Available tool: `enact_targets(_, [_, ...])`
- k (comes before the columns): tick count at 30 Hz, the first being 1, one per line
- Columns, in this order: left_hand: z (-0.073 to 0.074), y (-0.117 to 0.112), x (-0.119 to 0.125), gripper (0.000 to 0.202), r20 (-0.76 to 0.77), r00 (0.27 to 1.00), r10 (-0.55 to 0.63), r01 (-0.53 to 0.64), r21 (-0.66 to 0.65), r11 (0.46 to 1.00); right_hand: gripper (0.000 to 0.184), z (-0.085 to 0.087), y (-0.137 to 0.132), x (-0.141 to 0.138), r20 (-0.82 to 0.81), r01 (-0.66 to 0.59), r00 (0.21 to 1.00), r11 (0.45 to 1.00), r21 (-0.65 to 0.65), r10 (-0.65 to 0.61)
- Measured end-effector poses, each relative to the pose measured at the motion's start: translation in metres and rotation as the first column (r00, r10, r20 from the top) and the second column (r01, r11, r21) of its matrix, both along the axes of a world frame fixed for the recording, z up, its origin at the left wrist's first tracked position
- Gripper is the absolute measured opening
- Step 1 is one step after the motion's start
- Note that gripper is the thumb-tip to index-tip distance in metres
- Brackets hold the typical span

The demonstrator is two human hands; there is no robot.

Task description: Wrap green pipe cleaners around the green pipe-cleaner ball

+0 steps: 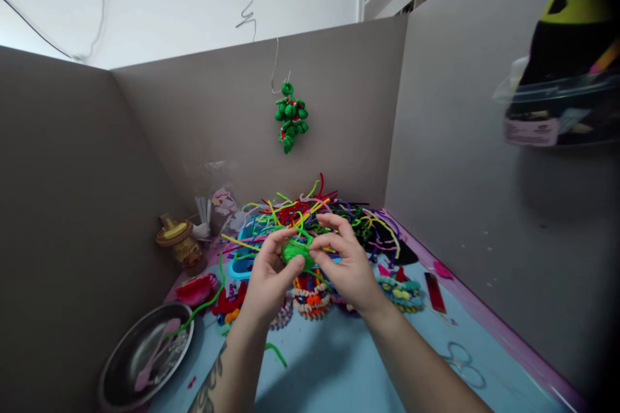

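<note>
In front of me my left hand (pixel 270 274) is closed round a bright green fuzzy bundle (pixel 295 251), apparently coiled pipe cleaner, with thumb and fingers on either side. My right hand (pixel 349 264) pinches the bundle's right edge, thumb and index finger together, other fingers raised. Green strands stick out above and below it; exactly how they wind is hidden by my fingers. Just behind lies a heap of multicoloured pipe cleaners (pixel 290 206) in a blue tray (pixel 237 268). Finished fuzzy crafts, one with orange and cream rings (pixel 311 302), sit beneath my hands.
A steel bowl (pixel 113 361) holding a pink spoon (pixel 154 358) stands at left, near a lidded jar (pixel 179 242). Scissors (pixel 462 364) lie at right. Grey partitions (pixel 339 122) enclose the table; a green craft (pixel 290 116) hangs from the back one.
</note>
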State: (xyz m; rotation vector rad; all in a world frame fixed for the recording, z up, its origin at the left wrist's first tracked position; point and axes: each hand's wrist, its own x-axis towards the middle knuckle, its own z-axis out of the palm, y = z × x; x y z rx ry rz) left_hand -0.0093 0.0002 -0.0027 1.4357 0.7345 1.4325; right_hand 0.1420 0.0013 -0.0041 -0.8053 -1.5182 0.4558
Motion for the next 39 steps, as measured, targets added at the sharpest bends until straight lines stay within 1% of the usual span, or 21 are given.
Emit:
enact_targets(4, [0.002, 0.0, 0.0, 0.049, 0.098, 0.99, -0.101, 0.111, -0.096, 0.989, 0.005, 0.004, 0.0, 0.006, -0.022, -0.019, 1.0, 1.0, -0.018, 0.019])
enact_targets(6, [0.004, 0.0, 0.0, 0.055, 0.136, 0.979, -0.149, 0.168, -0.144, 0.975, 0.008, 0.006, -0.001, 0.01, 0.026, -0.014, 1.0, 1.0, -0.017, 0.014])
enact_targets(8, [0.006, -0.001, 0.0, 0.057, 0.152, 0.973, -0.175, 0.199, -0.163, 0.966, 0.012, 0.009, -0.002, 0.013, 0.122, -0.003, 0.993, 1.0, 0.008, 0.002])
enact_targets(10, [0.005, 0.0, 0.0, 0.056, 0.157, 0.97, -0.184, 0.209, -0.163, 0.964, 0.014, 0.011, -0.003, 0.015, 0.216, 0.008, 0.976, 0.998, 0.054, -0.02])
enact_targets(13, [0.003, 0.002, -0.003, 0.054, 0.164, 0.968, -0.19, 0.217, -0.166, 0.962, 0.015, 0.015, -0.006, 0.018, 0.278, -0.002, 0.96, 0.997, 0.082, -0.02])
enact_targets(19, [0.001, 0.003, -0.004, 0.051, 0.168, 0.956, -0.241, 0.272, -0.203, 0.941, 0.014, 0.018, -0.009, 0.021, 0.303, -0.147, 0.943, 0.989, 0.023, 0.134])
enact_targets(22, [0.002, 0.001, -0.003, 0.052, 0.163, 0.949, -0.27, 0.301, -0.213, 0.929, 0.012, 0.019, -0.009, 0.023, 0.305, -0.186, 0.936, 0.983, 0.004, 0.176])
enact_targets(27, [0.002, -0.001, -0.003, 0.054, 0.151, 0.945, -0.291, 0.318, -0.215, 0.923, 0.011, 0.019, -0.01, 0.025, 0.29, -0.227, 0.93, 0.974, -0.023, 0.224])
enact_targets(33, [0.002, -0.001, -0.004, 0.052, 0.135, 0.949, -0.285, 0.308, -0.211, 0.928, 0.011, 0.02, -0.011, 0.026, 0.294, -0.24, 0.926, 0.97, -0.032, 0.238])
enact_targets(39, [0.005, -0.002, -0.004, 0.052, 0.127, 0.956, -0.263, 0.286, -0.214, 0.934, 0.011, 0.021, -0.011, 0.024, 0.28, -0.2, 0.938, 0.979, -0.046, 0.204])
